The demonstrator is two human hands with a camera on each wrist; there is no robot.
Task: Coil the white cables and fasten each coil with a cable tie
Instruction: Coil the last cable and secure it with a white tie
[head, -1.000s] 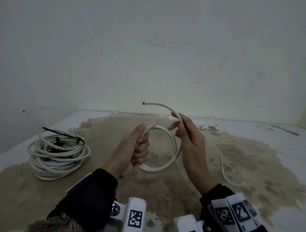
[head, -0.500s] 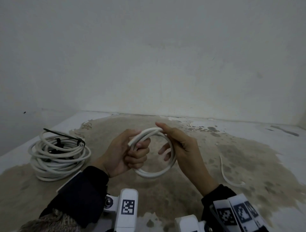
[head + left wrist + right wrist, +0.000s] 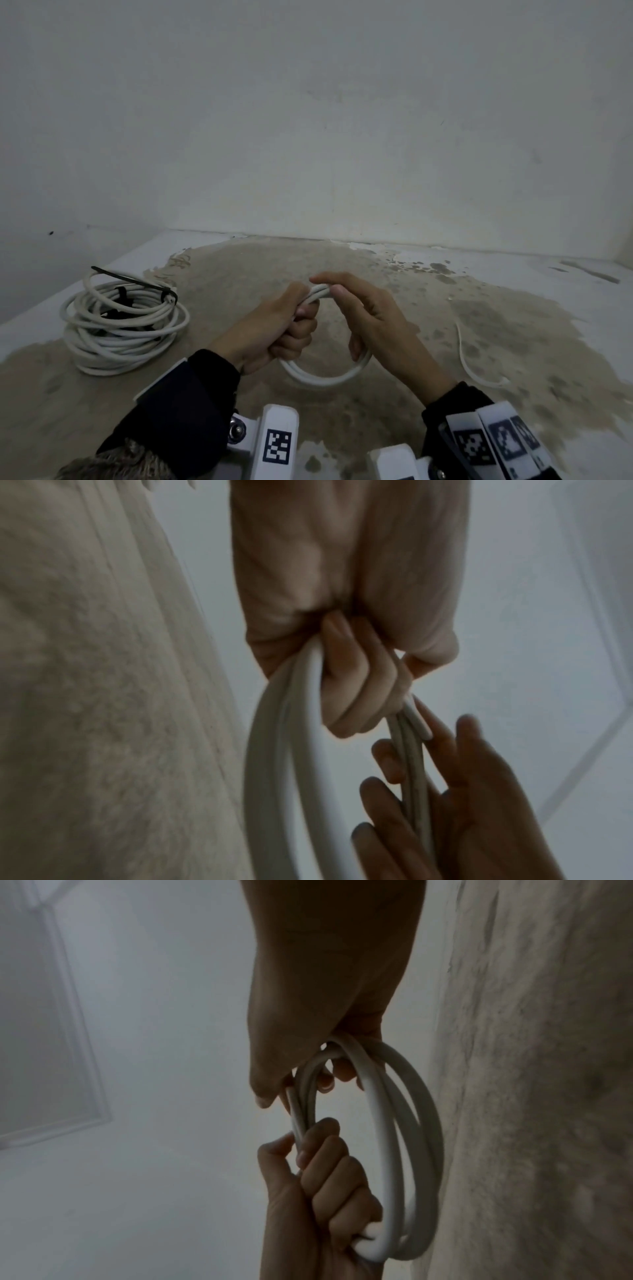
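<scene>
A small coil of white cable hangs in the air between both hands above the stained floor. My left hand grips the coil's left side in a fist, seen close in the left wrist view as the coil running under the curled fingers. My right hand holds the coil's right side, with thumb and forefinger pinching the top strands beside the left thumb. The right wrist view shows the loops passing through both hands. The cable's cut end lies against the right fingers.
A large coil of white cable bound with a black cable tie lies on the floor at the left. A loose thin white strand lies on the floor to the right. The wall stands close behind.
The free end that stuck up a second ago has been folded down into the coil. My right hand moved left and now closes on the top strands beside my left thumb.
</scene>
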